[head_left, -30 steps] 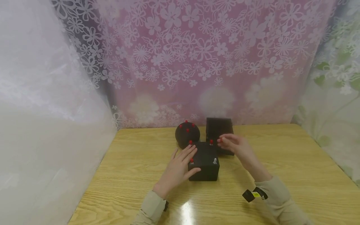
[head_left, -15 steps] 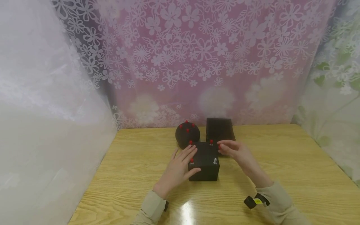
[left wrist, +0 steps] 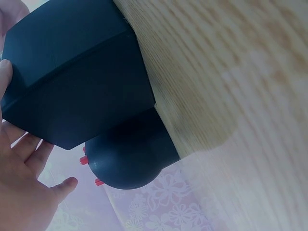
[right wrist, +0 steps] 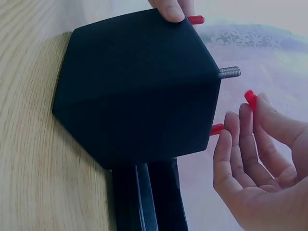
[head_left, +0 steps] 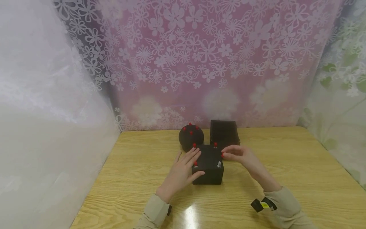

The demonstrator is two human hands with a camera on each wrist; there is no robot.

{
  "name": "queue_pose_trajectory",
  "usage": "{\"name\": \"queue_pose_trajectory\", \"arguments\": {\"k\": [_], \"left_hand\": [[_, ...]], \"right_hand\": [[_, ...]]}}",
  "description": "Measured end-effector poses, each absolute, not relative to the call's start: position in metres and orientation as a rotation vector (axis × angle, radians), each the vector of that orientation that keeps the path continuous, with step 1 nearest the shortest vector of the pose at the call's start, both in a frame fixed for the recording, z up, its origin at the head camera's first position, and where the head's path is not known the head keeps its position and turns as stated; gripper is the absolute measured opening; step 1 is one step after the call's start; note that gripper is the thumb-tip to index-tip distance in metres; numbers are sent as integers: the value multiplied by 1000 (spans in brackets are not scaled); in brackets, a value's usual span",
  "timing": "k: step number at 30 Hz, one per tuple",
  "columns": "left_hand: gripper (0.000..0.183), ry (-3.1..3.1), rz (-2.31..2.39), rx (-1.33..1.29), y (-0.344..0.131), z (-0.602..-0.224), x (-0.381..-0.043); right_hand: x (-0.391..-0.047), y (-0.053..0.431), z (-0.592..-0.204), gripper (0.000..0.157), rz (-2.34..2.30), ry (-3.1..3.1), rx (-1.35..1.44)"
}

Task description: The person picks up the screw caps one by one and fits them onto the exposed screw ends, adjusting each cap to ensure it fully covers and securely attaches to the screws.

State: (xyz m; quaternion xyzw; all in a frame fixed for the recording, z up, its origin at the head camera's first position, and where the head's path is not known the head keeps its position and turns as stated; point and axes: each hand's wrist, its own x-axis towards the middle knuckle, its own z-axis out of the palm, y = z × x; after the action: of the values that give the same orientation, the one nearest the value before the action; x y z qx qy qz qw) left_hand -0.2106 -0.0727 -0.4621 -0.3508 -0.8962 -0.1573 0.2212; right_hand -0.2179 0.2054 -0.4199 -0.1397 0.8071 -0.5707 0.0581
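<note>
A black box [head_left: 208, 176] stands on the table, with several small posts on its top. Red caps [head_left: 215, 144] cover the posts at the other corners, while the near right one is a bare threaded screw [right wrist: 230, 72]. My left hand [head_left: 178, 173] rests on the box's left side, fingers straight across the top and thumb at the front edge. Just right of the box, my right hand [head_left: 247, 160] pinches a loose red cap [right wrist: 250, 99] between thumb and finger. In the right wrist view that cap is apart from the screw, a little beyond its tip.
Behind the box stands a round black piece [head_left: 191, 140] with several red caps on it. A black open-topped container [head_left: 224, 130] is at the back right, partly hidden by the box and right hand. Flowered curtains [head_left: 200, 63] hang around the wooden table [head_left: 137, 159].
My right hand has moved from over the black container toward me, down to the box's right side, bringing the red cap. The left hand keeps its place on the box.
</note>
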Motion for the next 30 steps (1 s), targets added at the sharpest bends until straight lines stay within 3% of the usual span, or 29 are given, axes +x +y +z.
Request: {"name": "queue_pose_trajectory", "arguments": {"k": [21, 30], "left_hand": [[73, -2515, -428, -970, -72, -461, -210], [73, -2522, -435, -972, -72, -461, -209]], "right_hand": [[-213, 206, -416, 28, -1546, 2489, -528], [-210, 203, -414, 34, -1535, 2527, -542]]}}
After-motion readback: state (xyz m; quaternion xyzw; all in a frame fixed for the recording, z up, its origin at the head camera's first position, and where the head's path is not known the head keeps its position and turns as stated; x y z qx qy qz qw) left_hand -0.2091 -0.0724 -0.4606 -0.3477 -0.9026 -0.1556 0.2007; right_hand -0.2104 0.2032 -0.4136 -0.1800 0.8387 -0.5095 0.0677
